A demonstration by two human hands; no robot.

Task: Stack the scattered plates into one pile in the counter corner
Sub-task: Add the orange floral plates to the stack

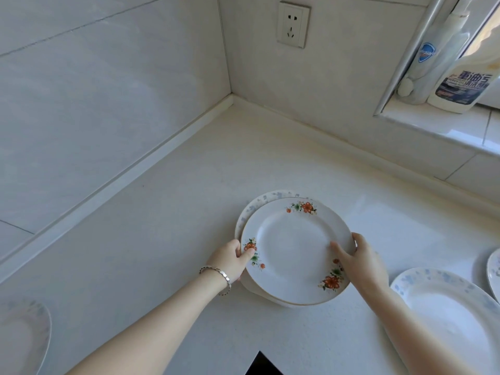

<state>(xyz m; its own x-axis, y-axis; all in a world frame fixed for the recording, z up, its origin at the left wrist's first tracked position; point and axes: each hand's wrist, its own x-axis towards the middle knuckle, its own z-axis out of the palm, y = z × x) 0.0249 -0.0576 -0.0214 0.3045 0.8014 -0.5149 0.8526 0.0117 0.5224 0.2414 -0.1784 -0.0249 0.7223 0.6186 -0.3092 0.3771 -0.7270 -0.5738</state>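
Note:
A white plate with orange flowers (pixel 293 250) lies on top of a small pile in the middle of the white counter (pixel 167 212). Under it a blue-patterned plate (pixel 259 203) sticks out at the far left. My left hand (pixel 232 259) grips the flowered plate's left rim, thumb on top. My right hand (pixel 357 259) grips its right rim, thumb on the plate's face. Another blue-patterned plate (pixel 443 309) lies at the right, a third (pixel 21 334) at the bottom left. The counter corner (pixel 232 100) is further back.
A plate edge (pixel 495 269) shows at the far right. A wall socket (pixel 293 24) sits above the corner. On the window sill (pixel 438 125) at the right stand a cleaner bottle (pixel 465 79) and a soap bottle (pixel 427 58). A dark edge (pixel 263 365) shows at the bottom.

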